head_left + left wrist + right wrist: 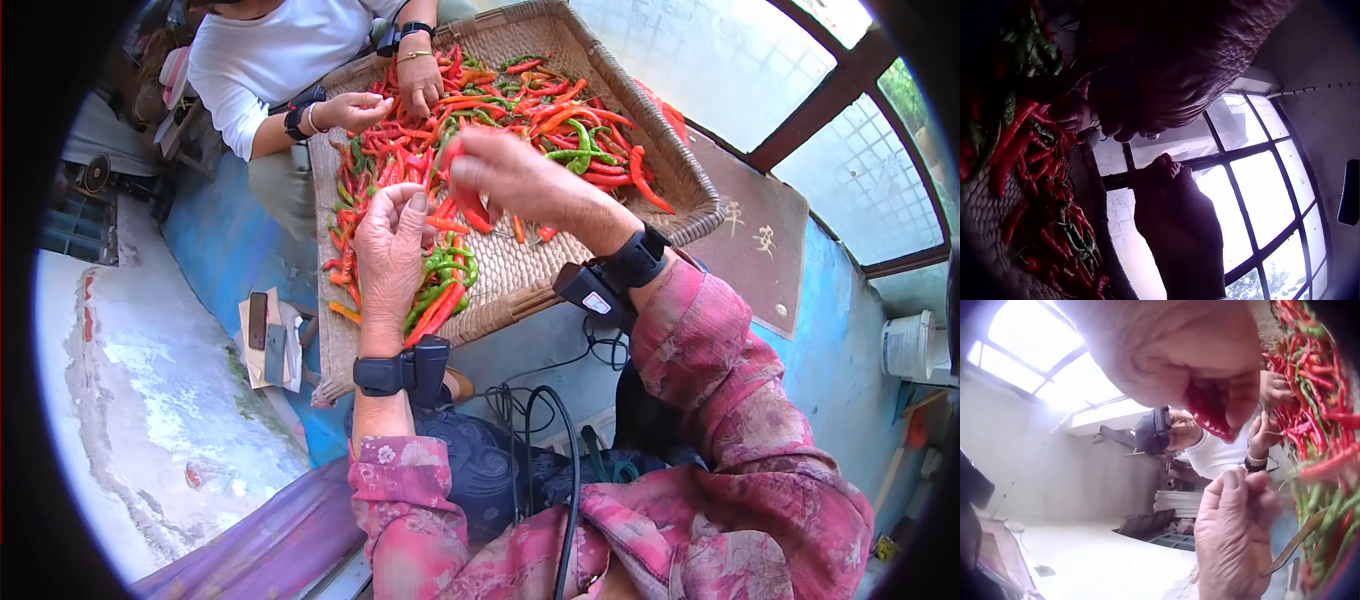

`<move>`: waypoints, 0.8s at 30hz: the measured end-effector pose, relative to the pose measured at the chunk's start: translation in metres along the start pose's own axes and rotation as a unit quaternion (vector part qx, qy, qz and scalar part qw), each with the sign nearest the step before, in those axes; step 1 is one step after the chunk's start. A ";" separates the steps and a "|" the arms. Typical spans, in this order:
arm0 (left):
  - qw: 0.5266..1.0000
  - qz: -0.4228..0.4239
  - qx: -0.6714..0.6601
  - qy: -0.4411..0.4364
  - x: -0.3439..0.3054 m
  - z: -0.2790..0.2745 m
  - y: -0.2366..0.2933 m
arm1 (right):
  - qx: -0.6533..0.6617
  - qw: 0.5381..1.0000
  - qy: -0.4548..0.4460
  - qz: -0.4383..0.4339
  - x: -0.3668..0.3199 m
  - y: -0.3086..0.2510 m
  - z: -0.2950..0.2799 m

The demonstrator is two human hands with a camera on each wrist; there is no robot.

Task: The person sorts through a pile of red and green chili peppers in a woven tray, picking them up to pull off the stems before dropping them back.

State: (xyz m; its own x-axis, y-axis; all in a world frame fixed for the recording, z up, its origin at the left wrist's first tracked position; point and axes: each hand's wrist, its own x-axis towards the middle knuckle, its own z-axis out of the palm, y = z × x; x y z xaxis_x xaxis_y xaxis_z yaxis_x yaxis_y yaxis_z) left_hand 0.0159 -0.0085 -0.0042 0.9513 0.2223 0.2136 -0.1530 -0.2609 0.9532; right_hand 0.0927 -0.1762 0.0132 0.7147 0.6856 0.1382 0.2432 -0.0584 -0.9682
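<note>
Peppers (pixel 395 165) lie heaped in the woven tray (pixel 690 205). Above, the right hand (pixel 520 185) curls round a red pepper (pixel 1205 411), which could drop if that grip loosens. The left hand's (pixel 390 255) thumb and fingers bend close; whether they pinch anything is unclear.

Two people (pixel 285 50) — one tray (pixel 530 262)

Pink floral sleeves (pixel 700 360); red, green peppers (pixel 600 140).

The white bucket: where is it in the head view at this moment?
The white bucket is near the head view's right edge, on the person's right, just below the window and right of the brown mat.
</note>
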 end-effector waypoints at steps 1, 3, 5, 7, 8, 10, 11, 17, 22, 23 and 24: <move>0.999 -0.029 -0.034 -0.015 0.000 0.002 0.004 | -0.004 0.999 -0.043 0.020 0.000 0.004 0.008; 0.994 -0.075 -0.065 -0.049 -0.001 0.009 0.009 | -0.121 0.989 -0.024 -0.082 -0.005 0.012 0.015; 0.992 -0.082 -0.077 -0.057 0.000 0.011 0.006 | -0.161 0.983 0.000 -0.083 -0.008 0.010 0.013; 0.989 -0.088 -0.097 -0.072 0.003 0.009 0.003 | -0.171 0.983 -0.005 -0.057 -0.009 0.002 0.008; 0.989 -0.088 -0.095 -0.076 0.004 0.008 0.000 | -0.181 0.983 -0.012 -0.031 -0.010 0.000 0.006; 0.982 -0.080 -0.161 -0.055 0.006 0.009 -0.003 | -0.189 0.981 -0.005 -0.051 -0.009 0.003 0.006; 0.985 -0.085 -0.146 -0.040 0.005 0.010 -0.004 | -0.196 0.979 -0.016 -0.055 -0.009 0.007 0.006; 0.907 0.143 0.397 0.004 0.019 0.006 -0.028 | -0.413 0.902 0.115 0.045 -0.008 0.008 -0.025; 0.791 0.181 0.572 -0.124 0.014 0.003 -0.051 | -0.547 0.810 0.192 0.091 -0.019 0.010 -0.063; 0.768 0.177 0.601 -0.128 0.013 0.003 -0.050 | -0.543 0.810 0.208 0.082 -0.019 0.013 -0.064; 0.745 0.174 0.630 -0.132 0.013 0.004 -0.050 | -0.539 0.809 0.224 0.072 -0.018 0.012 -0.065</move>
State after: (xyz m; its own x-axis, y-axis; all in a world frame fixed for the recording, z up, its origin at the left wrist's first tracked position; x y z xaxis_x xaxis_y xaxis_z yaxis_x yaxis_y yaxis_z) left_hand 0.0371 0.0039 -0.0497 0.9574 -0.2141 0.1938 -0.1881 -0.9715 -0.1443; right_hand 0.1254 -0.2367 0.0123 0.8934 0.2981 0.3360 0.3948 -0.8779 -0.2709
